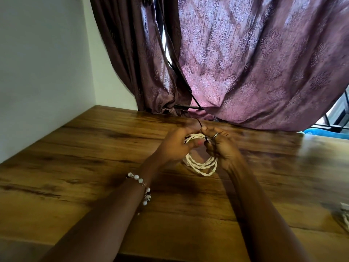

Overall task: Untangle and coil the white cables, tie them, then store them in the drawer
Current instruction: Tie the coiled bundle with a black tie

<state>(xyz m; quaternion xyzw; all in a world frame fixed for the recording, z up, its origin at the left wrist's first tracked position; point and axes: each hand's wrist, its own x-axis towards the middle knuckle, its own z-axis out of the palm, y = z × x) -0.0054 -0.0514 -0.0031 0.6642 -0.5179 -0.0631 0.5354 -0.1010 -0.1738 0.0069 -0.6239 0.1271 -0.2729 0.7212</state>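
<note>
Your left hand grips the coiled white cable; your right hand pinches a dark tie. Loosen either grip and the loops may spring apart.

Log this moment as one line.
step: tying | left hand: holds cable coil | right hand: pinches dark tie | coil: over table

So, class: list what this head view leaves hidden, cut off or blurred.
- Drawer: not in view.
- Tie: thin, dark, blurred; the knot is hidden between the left hand and right hand.
- Coil: its top is covered by both hands.
- Second cable: cut off by the right edge, blurred.
</note>
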